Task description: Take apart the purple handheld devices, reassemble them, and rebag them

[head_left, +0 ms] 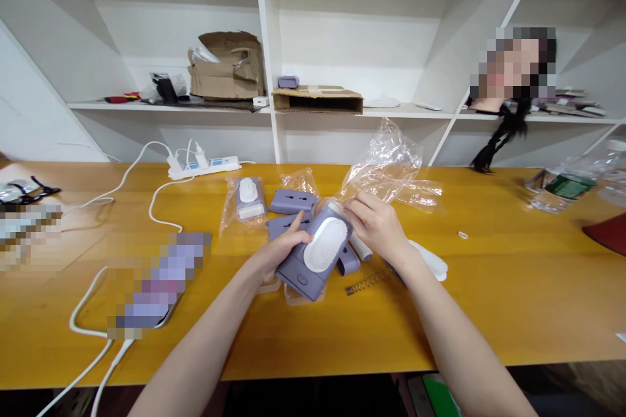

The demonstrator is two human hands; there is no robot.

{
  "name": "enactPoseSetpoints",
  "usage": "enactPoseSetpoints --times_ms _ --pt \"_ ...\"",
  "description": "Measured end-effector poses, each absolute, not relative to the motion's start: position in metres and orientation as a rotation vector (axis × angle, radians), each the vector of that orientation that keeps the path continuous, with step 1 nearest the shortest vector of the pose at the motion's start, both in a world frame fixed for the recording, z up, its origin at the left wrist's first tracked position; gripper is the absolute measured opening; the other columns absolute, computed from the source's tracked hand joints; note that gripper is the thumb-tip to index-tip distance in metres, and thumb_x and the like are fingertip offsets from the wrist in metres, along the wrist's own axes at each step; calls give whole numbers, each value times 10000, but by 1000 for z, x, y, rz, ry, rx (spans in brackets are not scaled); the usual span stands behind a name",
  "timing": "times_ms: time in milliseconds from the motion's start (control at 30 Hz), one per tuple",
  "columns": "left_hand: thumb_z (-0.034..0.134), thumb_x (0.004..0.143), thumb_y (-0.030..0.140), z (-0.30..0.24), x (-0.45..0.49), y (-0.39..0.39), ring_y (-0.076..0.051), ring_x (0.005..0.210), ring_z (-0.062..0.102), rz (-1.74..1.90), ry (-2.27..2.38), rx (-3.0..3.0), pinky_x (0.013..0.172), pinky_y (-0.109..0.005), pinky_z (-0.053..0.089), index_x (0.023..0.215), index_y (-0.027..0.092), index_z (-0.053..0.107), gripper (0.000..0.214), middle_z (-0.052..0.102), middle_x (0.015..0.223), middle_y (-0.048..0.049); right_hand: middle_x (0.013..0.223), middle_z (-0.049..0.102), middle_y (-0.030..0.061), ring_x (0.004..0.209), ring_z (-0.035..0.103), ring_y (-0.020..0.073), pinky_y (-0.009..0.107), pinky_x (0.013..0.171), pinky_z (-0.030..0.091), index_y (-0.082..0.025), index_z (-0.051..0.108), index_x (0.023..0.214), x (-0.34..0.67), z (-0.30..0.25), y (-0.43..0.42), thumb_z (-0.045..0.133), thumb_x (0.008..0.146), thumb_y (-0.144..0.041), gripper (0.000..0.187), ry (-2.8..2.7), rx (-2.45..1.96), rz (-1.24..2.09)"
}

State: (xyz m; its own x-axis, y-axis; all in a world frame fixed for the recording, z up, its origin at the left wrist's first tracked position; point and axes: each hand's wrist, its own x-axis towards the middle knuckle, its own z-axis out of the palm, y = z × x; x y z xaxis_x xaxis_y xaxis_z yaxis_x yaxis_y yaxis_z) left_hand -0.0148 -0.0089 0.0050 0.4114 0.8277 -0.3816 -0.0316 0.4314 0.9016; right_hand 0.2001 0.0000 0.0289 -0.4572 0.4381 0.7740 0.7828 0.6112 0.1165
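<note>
A purple plastic case with a white oval pad is tilted in my left hand, whose thumb lies against the pad's edge. At the case's upper end, my right hand has its fingers pinched together; whether they grip the case or a small part there is hidden. Flat purple parts with dark slots lie just behind. Under and beside the case are a curved purple piece, a white tube and a coil spring. A white oval piece is partly behind my right forearm.
Another purple case lies in clear plastic. Crumpled clear wrap is at the back. On the left are a phone with cables and a power strip. A bottle stands at right. Shelves hold cardboard boxes.
</note>
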Motion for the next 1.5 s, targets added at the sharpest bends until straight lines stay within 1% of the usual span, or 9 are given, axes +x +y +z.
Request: enactPoseSetpoints --times_ms 200,333,500,600,800,900,1033,1200,1500 --pt "629 729 310 8 -14 -13 -143 508 576 616 959 1059 499 -233 388 1511 342 46 976 673 761 -9 723 562 53 695 503 186 319 634 452 -183 636 786 197 31 -1 484 915 -185 200 -1975 -949 -524" --pt "613 725 284 11 -14 -15 -133 509 561 616 942 1067 501 -230 378 1510 347 61 962 670 770 -2 822 609 57 787 537 190 336 689 483 -202 654 830 195 33 -2 522 903 -177 153 -2042 -793 -366" --pt "617 703 269 9 -14 -12 -137 624 580 659 933 1155 540 -225 395 1430 338 379 769 689 957 -20 885 667 43 867 589 190 373 778 510 -233 669 866 191 36 -5 527 901 -171 158 -2127 -663 -176" --pt "618 698 276 4 -12 -10 -144 673 567 692 893 1159 551 -216 392 1311 260 536 619 682 900 -20 890 693 40 897 616 195 402 824 517 -237 682 893 192 37 -7 529 889 -165 169 -2100 -653 -75" --pt "579 711 263 2 -12 -7 -130 673 541 842 794 1112 567 -216 387 1262 224 558 552 667 931 -24 1145 663 46 1161 557 236 483 1023 406 -277 669 1030 193 35 -5 561 862 -273 200 -1643 -829 47" --pt "568 714 277 4 -15 -6 -131 676 544 883 765 1098 579 -221 397 1282 206 539 573 671 980 -37 1190 640 63 1064 600 237 443 892 484 -281 612 1114 189 34 -2 543 857 -459 320 -1261 -1083 513" --pt "595 702 275 4 -16 -7 -160 758 594 898 773 1089 609 -228 415 1325 230 501 631 663 1087 -38 946 672 42 708 608 168 303 589 499 -249 617 1029 180 31 -2 583 788 -553 390 -1049 -1105 1194" --pt "623 705 303 2 -13 -10 -170 803 626 956 831 933 632 -235 447 1392 323 408 721 635 1200 -11 806 630 -17 649 569 131 249 555 471 -246 589 989 169 26 -5 722 665 -329 360 -998 -866 1235" --pt "617 714 284 4 -11 -5 -208 888 644 1077 716 938 702 -251 475 1379 239 459 685 696 1107 -24 1122 649 102 883 646 216 361 709 544 -228 540 1115 148 7 -7 661 757 -366 403 -1148 -858 1110"
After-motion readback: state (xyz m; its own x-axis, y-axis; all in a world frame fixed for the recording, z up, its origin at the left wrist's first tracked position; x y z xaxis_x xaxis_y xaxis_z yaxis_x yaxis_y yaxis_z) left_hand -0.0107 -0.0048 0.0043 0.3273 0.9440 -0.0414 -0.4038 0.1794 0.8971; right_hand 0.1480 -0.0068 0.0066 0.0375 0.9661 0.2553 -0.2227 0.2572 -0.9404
